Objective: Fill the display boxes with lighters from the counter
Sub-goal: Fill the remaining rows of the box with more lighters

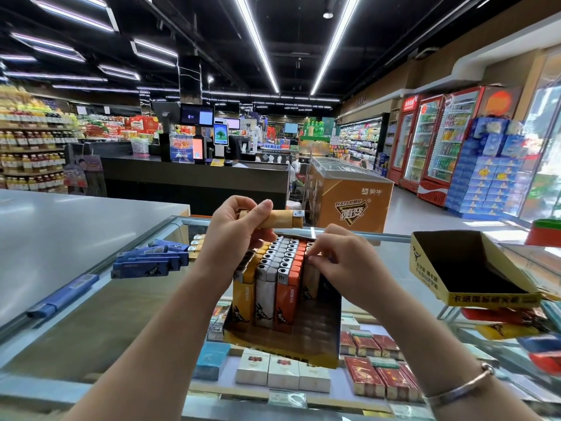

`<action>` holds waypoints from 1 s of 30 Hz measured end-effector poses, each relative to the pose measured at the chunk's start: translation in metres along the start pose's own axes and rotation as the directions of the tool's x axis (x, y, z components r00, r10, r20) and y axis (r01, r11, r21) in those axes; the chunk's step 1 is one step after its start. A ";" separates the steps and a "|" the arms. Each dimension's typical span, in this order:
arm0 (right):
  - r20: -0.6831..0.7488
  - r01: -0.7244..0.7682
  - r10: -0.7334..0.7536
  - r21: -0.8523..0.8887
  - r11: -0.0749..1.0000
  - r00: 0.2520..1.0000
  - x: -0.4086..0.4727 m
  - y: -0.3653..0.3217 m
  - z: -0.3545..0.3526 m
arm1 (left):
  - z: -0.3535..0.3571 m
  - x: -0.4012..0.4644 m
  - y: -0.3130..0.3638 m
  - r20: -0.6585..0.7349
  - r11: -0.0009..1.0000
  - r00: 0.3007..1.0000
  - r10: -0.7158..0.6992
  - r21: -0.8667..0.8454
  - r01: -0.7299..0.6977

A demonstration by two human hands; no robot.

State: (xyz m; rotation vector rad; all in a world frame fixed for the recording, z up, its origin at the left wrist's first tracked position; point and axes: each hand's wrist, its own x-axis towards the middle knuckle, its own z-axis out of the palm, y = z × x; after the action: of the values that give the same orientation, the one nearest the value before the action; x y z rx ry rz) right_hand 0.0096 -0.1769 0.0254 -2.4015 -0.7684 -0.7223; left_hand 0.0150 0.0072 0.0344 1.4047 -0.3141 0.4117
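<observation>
A dark display box (321, 332) stands on the glass counter (127, 302), holding upright rows of yellow, white and orange lighters (273, 281). My left hand (233, 229) grips a tan lighter (274, 219) sideways above the box. My right hand (343, 256) pinches the top of a tan lighter (311, 284) standing at the right end of the rows. Several blue lighters (148, 261) lie loose on the counter to the left, with a few yellow ones (197, 243) behind them. A second, empty display box (473, 268) sits at the right.
Cigarette packs (282, 372) fill the case under the glass. A grey countertop (60, 232) adjoins on the left. More lighters (510, 323) lie below the empty box at right. A checkout desk, a chest freezer (349, 196) and drink coolers stand beyond.
</observation>
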 end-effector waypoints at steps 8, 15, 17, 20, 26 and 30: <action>-0.072 -0.077 0.191 0.737 0.671 0.979 0.004 -0.008 -0.013 | -0.001 0.003 -0.001 0.207 0.995 0.975 0.084 0.030 -0.092; -0.090 -0.065 0.259 0.841 0.537 0.962 0.004 -0.010 -0.014 | 0.000 0.002 -0.004 0.330 0.982 0.940 0.083 0.136 -0.135; -0.156 -0.037 0.312 0.845 0.533 0.937 0.005 -0.007 -0.019 | 0.000 0.003 -0.004 0.336 0.980 0.941 0.030 0.175 -0.093; -0.270 -0.006 0.340 0.776 0.631 0.901 0.005 0.001 -0.026 | -0.004 0.005 -0.003 0.427 0.943 0.899 -0.094 0.329 -0.057; -0.202 -0.028 0.127 0.432 0.902 0.971 0.005 0.004 -0.017 | -0.013 0.003 0.001 0.572 0.784 0.756 -0.318 0.607 -0.129; -0.123 -0.001 0.041 0.306 0.952 0.992 0.003 0.004 -0.015 | -0.012 0.001 0.001 0.574 0.774 0.748 -0.334 0.619 -0.130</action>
State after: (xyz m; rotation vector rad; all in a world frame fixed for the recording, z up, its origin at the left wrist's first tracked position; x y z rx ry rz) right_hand 0.0097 -0.1873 0.0369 -2.0615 -0.7415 -0.6859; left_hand 0.0154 0.0191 0.0344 2.2227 -0.7178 -0.1411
